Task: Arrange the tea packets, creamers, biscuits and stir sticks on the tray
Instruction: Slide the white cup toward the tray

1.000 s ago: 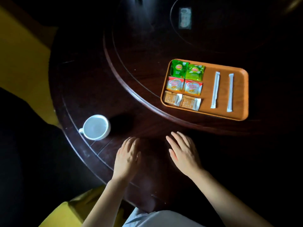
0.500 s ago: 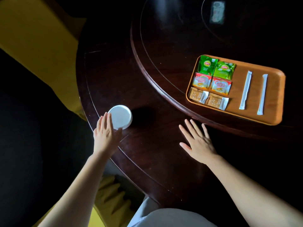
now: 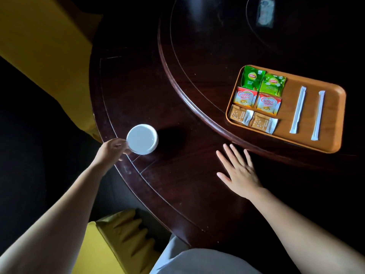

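An orange tray (image 3: 333,115) sits on the raised turntable at the right. On its left side lie two green tea packets (image 3: 262,81), two red creamer packets (image 3: 256,100) below them, and two brown biscuit packets (image 3: 252,119) at the near edge. Two white wrapped stir sticks (image 3: 308,113) lie side by side on the tray's right half. My left hand (image 3: 111,150) grips the left side of a white cup (image 3: 142,139) near the table's left edge, its handle hidden by my fingers. My right hand (image 3: 240,172) rests flat on the table with fingers spread, just short of the tray.
The dark round wooden table (image 3: 177,184) carries a raised turntable rim (image 3: 197,107). Yellow chair covers (image 3: 45,46) stand at the far left and another yellow chair (image 3: 118,240) is below me. A small pale object (image 3: 265,11) lies at the far side, too dim to tell.
My left hand has moved left from the table in front of me to the white cup and closed on its side. My right hand stayed flat on the table. The view shifted left.
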`<state>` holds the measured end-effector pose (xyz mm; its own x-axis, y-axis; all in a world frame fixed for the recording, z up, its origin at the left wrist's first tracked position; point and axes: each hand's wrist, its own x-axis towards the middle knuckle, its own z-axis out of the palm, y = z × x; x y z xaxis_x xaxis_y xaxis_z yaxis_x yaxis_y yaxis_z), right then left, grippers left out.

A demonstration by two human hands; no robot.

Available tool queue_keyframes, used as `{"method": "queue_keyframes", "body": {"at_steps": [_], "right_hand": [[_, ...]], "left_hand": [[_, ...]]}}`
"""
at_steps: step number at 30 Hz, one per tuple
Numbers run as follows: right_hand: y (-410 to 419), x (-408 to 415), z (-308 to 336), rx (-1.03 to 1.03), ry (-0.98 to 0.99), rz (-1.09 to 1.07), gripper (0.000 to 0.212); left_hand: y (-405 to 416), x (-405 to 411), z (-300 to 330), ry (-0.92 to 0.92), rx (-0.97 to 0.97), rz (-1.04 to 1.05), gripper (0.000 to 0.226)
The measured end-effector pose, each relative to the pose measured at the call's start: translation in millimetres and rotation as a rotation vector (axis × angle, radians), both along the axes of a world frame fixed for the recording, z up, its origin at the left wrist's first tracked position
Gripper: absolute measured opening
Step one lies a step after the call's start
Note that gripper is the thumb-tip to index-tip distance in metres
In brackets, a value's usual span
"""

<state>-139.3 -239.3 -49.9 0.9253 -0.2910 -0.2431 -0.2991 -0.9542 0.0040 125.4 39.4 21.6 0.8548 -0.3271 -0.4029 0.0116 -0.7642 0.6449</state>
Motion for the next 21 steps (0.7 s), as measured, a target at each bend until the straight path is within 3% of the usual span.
{"method": "queue_keyframes", "body": {"at_steps": [8,11,21], "right_hand": [[0.1,0.0,-0.7,0.012,-0.009,0.000,0.067],[-0.2,-0.2,-2.4,0.016,-0.012,-0.006,0.068],[-0.2,-0.2,-0.7,0.032,-0.033,-0.009,0.068]], "left_hand": [[14.1,-36.3,-18.9,0.297,-0.356,0.240,0.015],[10.8,-45.4,-25.4,0.314,-0.457,0.332,0.015],[-23.0,-45.9,-17.9,0.314,-0.604,0.308,0.022]]}}
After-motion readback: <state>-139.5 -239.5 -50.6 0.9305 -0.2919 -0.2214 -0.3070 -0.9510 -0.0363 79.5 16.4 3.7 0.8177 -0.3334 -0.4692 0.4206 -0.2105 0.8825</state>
